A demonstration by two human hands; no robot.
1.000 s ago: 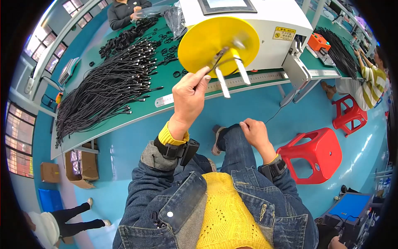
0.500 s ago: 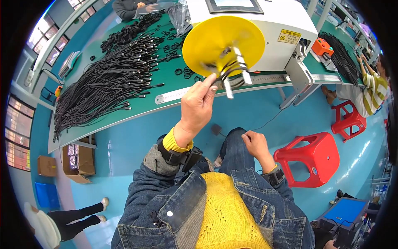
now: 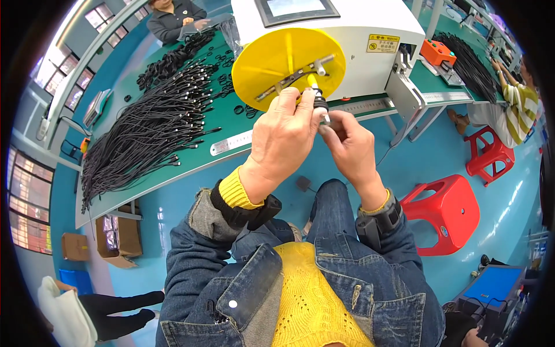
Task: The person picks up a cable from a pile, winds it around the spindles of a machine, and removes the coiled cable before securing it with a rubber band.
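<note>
Both my hands meet in front of a round yellow disc (image 3: pixel 254 63) on a white machine (image 3: pixel 358 34). My left hand (image 3: pixel 280 141) is closed around a bunched black cable (image 3: pixel 319 102) at the disc's lower edge. My right hand (image 3: pixel 351 147) pinches at the cable's lower end, next to a light-coloured tip. Metal pegs (image 3: pixel 325 61) stick out from the disc. Part of the cable is hidden behind my fingers, and I cannot tell whether it still touches a peg.
A long pile of black cables (image 3: pixel 150 115) covers the green table's left side, with small black rings (image 3: pixel 239 109) nearby. A steel ruler (image 3: pixel 231 143) runs along the front edge. An orange control box (image 3: pixel 437 52) stands right of the machine. Red stools (image 3: pixel 448 214) and other people are around.
My right hand has risen from my lap to join the left at the cable. The disc's pegs, blurred before, now sit at another angle. The cable is bunched between my hands.
</note>
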